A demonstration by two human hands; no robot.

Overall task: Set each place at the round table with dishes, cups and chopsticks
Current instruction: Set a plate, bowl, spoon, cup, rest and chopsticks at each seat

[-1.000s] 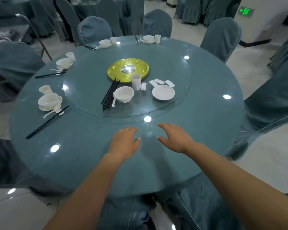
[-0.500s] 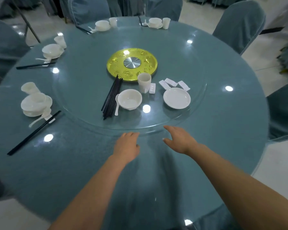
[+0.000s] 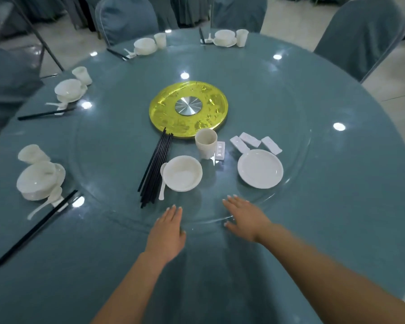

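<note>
Along the left edge, blur smears 2 place settings; both the left hand [image 3: 167,232] and right hand [image 3: 246,218] lie spread at the glass turntable [image 3: 290,118] rim, near bowl [image 3: 182,173] and plate [image 3: 260,168].

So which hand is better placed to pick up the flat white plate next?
Probably the right hand: open, with its fingertips just short of the plate. The left hand lies nearer the bowl.

Chopsticks [image 3: 156,168] left of bowl [image 3: 182,173], plate [image 3: 260,168] right.
</note>
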